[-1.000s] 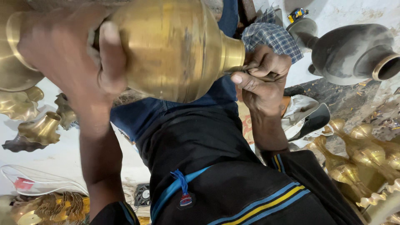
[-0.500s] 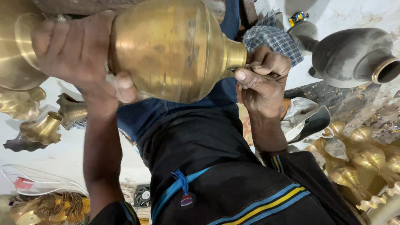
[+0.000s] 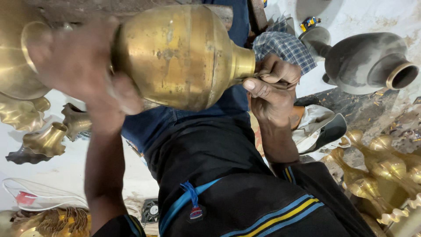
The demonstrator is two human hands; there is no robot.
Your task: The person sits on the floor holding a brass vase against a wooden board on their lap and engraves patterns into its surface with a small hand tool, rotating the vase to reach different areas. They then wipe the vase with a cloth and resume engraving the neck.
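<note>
The round-bellied brass vase lies sideways over the person's lap, left hand clasped on its body, right hand closed around a thin tool at its neck, where a slip could gouge the brass.

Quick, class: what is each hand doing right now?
Left hand: gripping the brass vase body, blurred.
Right hand: closed at the vase's neck; contents unclear.

Single head-worn view, looks steeply down, very close on the brass pot, both hands, the wearer's lap, floor clutter around; no second view.
</note>
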